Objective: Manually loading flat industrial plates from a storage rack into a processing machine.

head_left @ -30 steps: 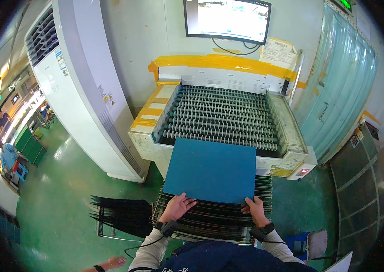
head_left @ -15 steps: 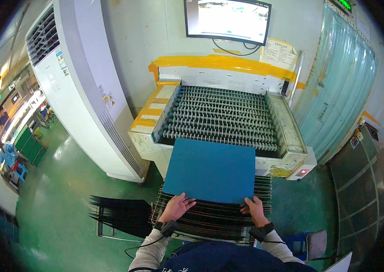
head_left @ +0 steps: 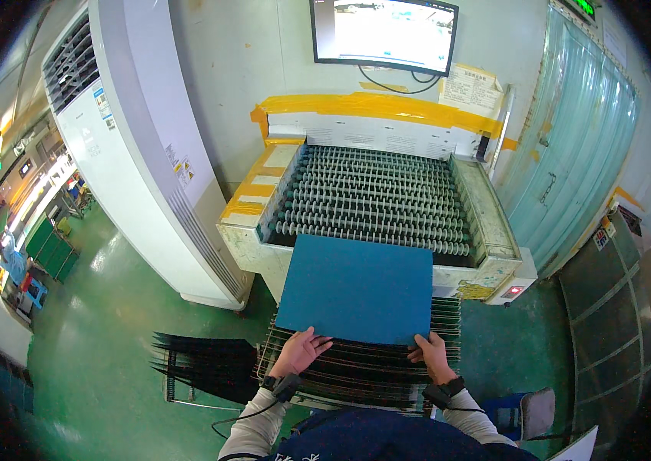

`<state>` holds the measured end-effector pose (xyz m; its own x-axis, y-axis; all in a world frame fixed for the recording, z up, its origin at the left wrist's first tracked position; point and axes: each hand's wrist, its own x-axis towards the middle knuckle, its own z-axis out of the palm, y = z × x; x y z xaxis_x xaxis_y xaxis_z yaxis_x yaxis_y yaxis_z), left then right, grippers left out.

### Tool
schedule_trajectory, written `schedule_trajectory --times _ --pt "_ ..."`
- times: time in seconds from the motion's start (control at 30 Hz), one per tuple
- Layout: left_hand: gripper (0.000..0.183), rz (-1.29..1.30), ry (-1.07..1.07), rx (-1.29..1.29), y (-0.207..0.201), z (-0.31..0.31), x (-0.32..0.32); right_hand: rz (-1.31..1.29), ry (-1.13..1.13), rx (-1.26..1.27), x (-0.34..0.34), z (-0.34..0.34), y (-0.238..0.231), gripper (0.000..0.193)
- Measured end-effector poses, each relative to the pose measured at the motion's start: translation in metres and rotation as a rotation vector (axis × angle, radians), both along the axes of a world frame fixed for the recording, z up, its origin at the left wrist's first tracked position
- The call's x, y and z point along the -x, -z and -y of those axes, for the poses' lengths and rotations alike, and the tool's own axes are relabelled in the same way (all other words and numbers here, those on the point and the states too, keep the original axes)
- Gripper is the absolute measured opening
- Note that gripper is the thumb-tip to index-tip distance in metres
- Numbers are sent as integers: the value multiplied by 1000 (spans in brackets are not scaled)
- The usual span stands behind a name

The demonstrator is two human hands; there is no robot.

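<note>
In the head view, 2 bare hands hold 1 blue board (head_left: 360, 290) by its near edge. The left hand (head_left: 301, 354) has its fingers clamped on that edge near the left corner, the tips slightly spread. The right hand (head_left: 434, 356) pinches the right corner, its thumb and fingers nearly together; how far the fingers of either hand reach under the board cannot be told. The board lies flat in front of the roller machine (head_left: 260, 263), its far edge overlapping the front of the machine in view; contact there is unclear. Below the board is a wire rack (head_left: 450, 326) with dark sheets (head_left: 371, 378). More black sheets (head_left: 206, 365) stand to the left, above the green floor (head_left: 118, 338).
</note>
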<state>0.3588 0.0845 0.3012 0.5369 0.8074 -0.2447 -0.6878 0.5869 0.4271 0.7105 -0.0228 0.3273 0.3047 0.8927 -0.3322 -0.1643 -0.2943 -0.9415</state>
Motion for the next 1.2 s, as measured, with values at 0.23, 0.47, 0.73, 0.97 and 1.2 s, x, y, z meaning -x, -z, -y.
schedule_trajectory --times 0.23,0.47,0.73,0.97,1.2 --pt "16 -38 -15 0 -8 2 -2 -2 6 17 -2 -2 4 26" --pt "17 -34 -5 -5 -7 1 -2 3 0 24 -4 -3 8 26" --pt "17 -24 0 -16 -8 1 -2 -9 4 36 -3 -3 5 26" --pt "16 -34 -5 0 -3 -1 -2 1 -1 23 -3 -3 5 25" --pt "15 -50 -10 8 -7 0 -3 6 -15 7 -4 -2 5 25"
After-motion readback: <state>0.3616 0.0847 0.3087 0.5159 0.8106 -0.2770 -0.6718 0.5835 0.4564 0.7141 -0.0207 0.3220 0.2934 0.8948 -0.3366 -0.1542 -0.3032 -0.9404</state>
